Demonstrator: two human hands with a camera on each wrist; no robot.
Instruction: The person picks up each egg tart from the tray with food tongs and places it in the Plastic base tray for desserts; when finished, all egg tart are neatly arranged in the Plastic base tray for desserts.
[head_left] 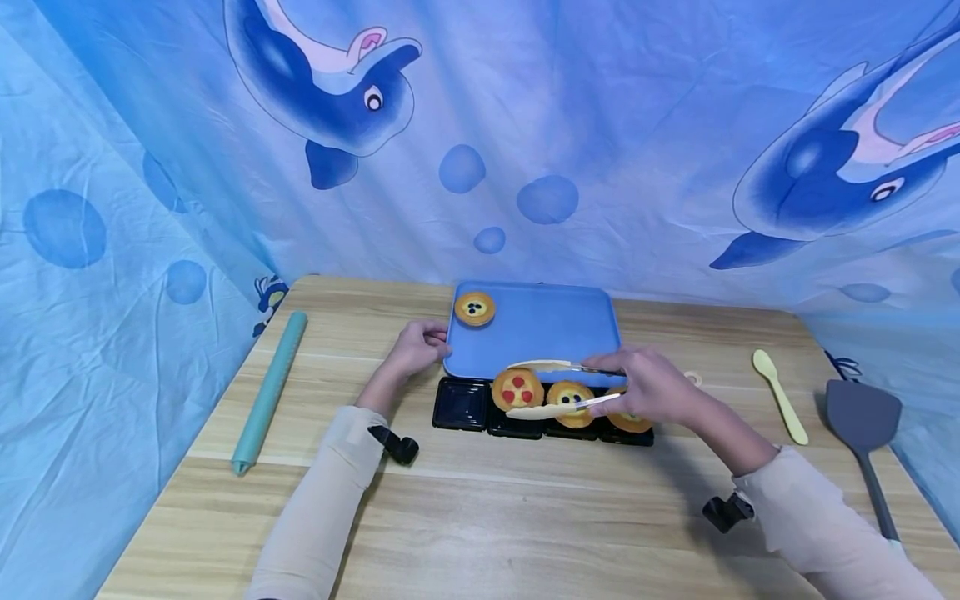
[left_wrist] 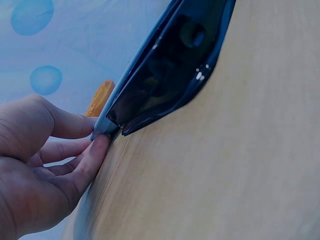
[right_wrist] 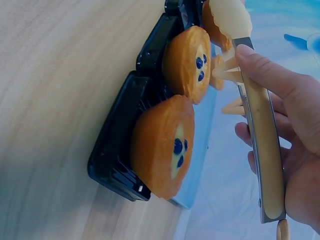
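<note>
My left hand (head_left: 417, 347) pinches the left edge of a blue tray (head_left: 547, 329) between thumb and fingers. My right hand (head_left: 651, 385) grips a pair of tongs (right_wrist: 263, 145) with cream tips. In the head view the tongs' tips lie on either side of a tart with red heart toppings (head_left: 517, 391), over the second cup of a black four-part container (head_left: 461, 404). Whether they touch it I cannot tell. Tarts with dark berries (right_wrist: 162, 145) sit in the two right cups; the leftmost cup holds nothing. Another berry tart (head_left: 475, 308) rests on the tray's back left corner.
At the left of the wooden table (head_left: 480, 517) lies a teal stick, like a rolling pin (head_left: 270, 392). To the right are a pale yellow spoon (head_left: 780, 396) and a dark grey spatula (head_left: 862, 412). A blue dolphin-print cloth (head_left: 622, 125) hangs behind.
</note>
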